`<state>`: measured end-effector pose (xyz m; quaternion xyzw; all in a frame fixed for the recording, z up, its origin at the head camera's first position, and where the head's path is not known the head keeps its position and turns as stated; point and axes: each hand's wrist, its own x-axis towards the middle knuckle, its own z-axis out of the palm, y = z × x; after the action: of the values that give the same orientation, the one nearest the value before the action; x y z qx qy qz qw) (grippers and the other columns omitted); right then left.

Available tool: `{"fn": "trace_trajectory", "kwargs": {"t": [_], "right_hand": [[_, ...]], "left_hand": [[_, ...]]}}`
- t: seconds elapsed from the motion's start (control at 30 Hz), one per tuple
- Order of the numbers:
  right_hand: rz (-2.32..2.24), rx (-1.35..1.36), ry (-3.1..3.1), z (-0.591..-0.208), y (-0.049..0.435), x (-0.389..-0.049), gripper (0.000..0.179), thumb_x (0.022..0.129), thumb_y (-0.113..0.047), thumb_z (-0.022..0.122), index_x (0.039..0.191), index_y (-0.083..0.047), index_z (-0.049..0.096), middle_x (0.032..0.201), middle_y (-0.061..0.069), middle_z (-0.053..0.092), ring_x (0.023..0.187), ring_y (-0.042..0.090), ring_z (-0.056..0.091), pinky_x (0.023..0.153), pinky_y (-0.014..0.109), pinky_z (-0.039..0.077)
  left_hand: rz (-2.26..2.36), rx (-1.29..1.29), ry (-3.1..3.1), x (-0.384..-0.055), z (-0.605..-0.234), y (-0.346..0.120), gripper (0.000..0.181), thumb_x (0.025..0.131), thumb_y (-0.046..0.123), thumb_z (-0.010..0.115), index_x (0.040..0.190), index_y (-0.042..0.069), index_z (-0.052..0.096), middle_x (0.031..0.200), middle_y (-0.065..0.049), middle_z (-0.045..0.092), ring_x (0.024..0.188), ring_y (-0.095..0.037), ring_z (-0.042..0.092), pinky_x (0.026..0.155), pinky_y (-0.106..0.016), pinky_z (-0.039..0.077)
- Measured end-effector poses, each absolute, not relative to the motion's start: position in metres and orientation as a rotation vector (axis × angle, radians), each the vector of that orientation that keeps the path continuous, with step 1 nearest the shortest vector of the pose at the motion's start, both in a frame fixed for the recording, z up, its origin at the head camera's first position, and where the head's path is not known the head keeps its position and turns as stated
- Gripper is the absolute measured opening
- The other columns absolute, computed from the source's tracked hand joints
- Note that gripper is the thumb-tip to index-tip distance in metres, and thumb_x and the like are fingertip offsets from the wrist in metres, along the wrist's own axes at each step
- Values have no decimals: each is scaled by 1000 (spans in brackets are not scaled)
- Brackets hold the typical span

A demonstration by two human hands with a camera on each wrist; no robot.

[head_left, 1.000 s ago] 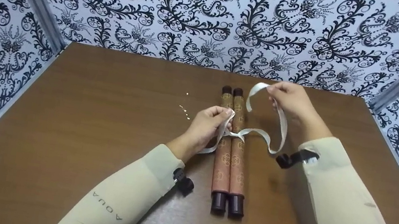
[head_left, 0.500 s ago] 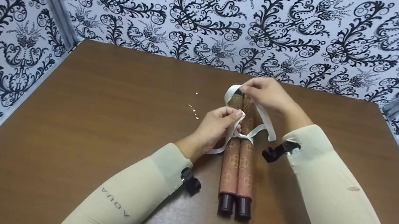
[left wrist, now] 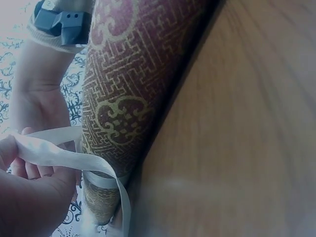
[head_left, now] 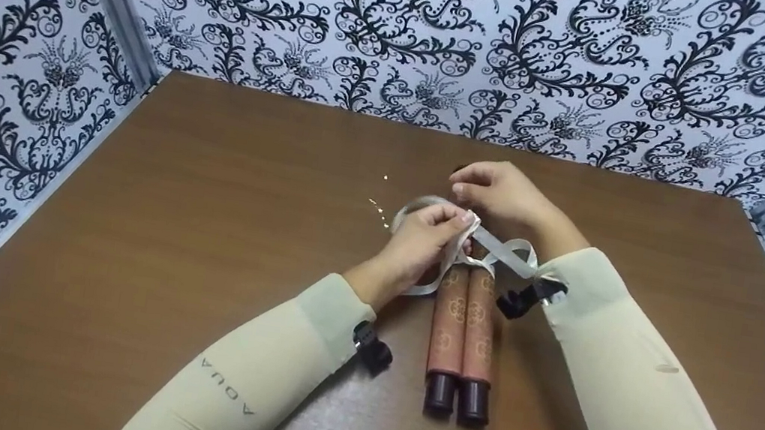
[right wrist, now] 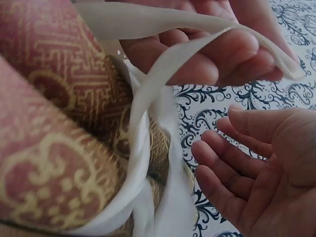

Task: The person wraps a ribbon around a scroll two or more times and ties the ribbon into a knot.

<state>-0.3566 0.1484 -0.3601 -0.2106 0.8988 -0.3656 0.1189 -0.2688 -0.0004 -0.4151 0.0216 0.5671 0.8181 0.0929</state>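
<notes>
A scroll (head_left: pixel 454 332) with two side-by-side rolls, red-brown with gold patterns and dark end knobs, lies lengthwise on the table. Around its middle runs a white ribbon (head_left: pixel 507 256), crossed on top. My left hand (head_left: pixel 412 246) pinches one length of the ribbon above the rolls, seen closely in the left wrist view as a pale band (left wrist: pixel 64 157). Another length crosses by the left fingertips and loops beyond that hand. Just past it, my right hand (head_left: pixel 510 196) hovers over the scroll's far part with loosely bent fingers (right wrist: pixel 232 163) and nothing between them. The far knobs are mostly hidden.
The brown wooden table (head_left: pixel 245 172) extends around the scroll. Small pale flecks (head_left: pixel 376 205) mark its surface left of the hands. Patterned black-and-white panels (head_left: pixel 409 37) stand along the back and both sides.
My right hand has moved left with the loose ribbon length, laid it across by the left hand and let go. My left hand keeps its pinch. The view has shifted slightly.
</notes>
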Motion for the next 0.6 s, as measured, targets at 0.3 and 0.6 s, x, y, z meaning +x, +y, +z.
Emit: {"fn": "trace_trajectory", "kwargs": {"t": [0.3,0.6], "right_hand": [[-1095,-545,2681,-364,174,-331,31,104,-21,63,130,-6,69,117,16,72,90,21,66,80,31,57],[-1275,-564,2531,-378,185,-296,29,97,-15,72,124,-2,71,115,17,73,98,22,69,83,26,58]], "left_hand": [[2435,33,1819,-270,-419,0,12,100,17,69,95,6,71,86,5,63,78,-8,58,69,-20,48],[2432,15,1849,-270,-419,-2,15,99,20,72,100,5,73,94,3,66,85,-11,61,76,-21,50]]}}
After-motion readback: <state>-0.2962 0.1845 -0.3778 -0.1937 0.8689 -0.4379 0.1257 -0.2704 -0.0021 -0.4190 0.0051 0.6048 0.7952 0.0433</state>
